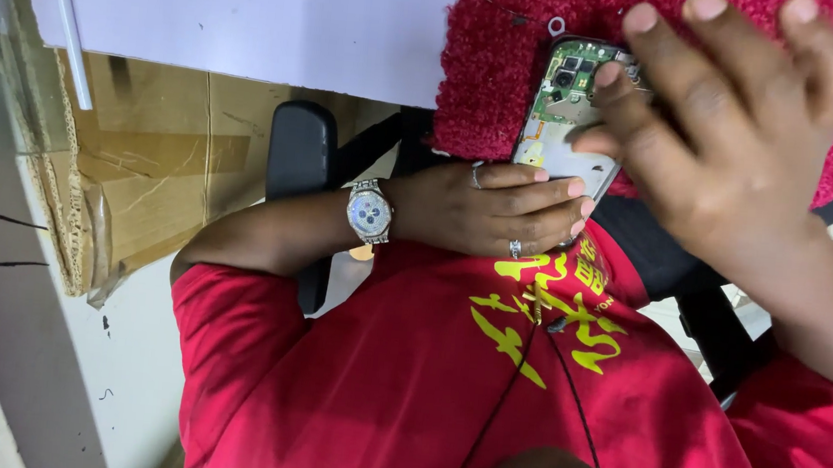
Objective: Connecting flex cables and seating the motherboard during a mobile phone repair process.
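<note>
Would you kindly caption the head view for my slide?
Left hand steadies an opened phone on a red mat while right hand works on it.

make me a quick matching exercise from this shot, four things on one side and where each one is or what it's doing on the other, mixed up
Things:
1. opened phone with bare green circuit board
2. silver round-faced wristwatch
3. fluffy red mat
4. brown cardboard sheet

Places or states:
A. on the wrist of the left hand
B. lying on the white table, under the phone
C. held at its lower end by the left hand, the right hand on its upper part
D. beside the black chair armrest, below the table edge

Pairs: 1-C, 2-A, 3-B, 4-D
</note>
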